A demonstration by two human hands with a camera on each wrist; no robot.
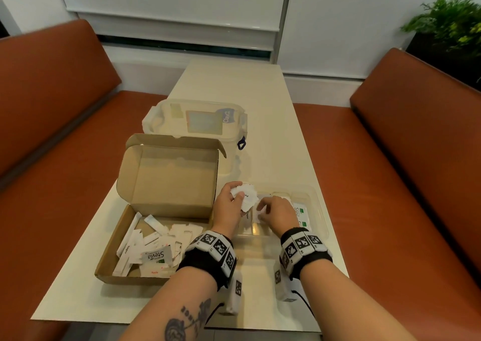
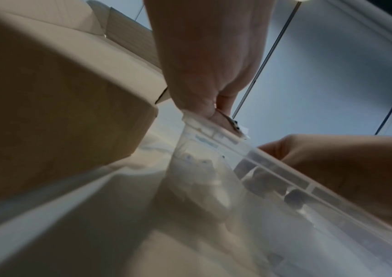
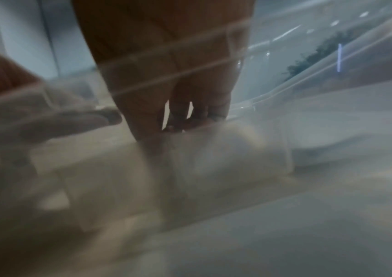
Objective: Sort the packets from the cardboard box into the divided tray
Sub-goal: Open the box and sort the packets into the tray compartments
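On the table (image 1: 260, 101), at about 8 o'clock from the middle, we see the cardboard box (image 1: 109, 260) with its lid up (lots of white packets (image 1: 156, 256) lie in a heap inside). At 12 o'clock from the box sits a clear tub (image 1: 197, 121) with a lid. Just at 3 o'clock from the box is our left hand (image 1: 229, 205). Its fingers are curled round a bunch of white packets (image 1: 247, 196), held over the left end of the clear tray (image 1: 318, 210). Next comes our right hand (image 1: 277, 211), fingers bent down into the tray's middle part. It touches a white packet (image 1: 257, 214) there, but we cannot tell if it pinches it. At the tray's 3 o'clock end lie packets with green marks (image 1: 302, 217).
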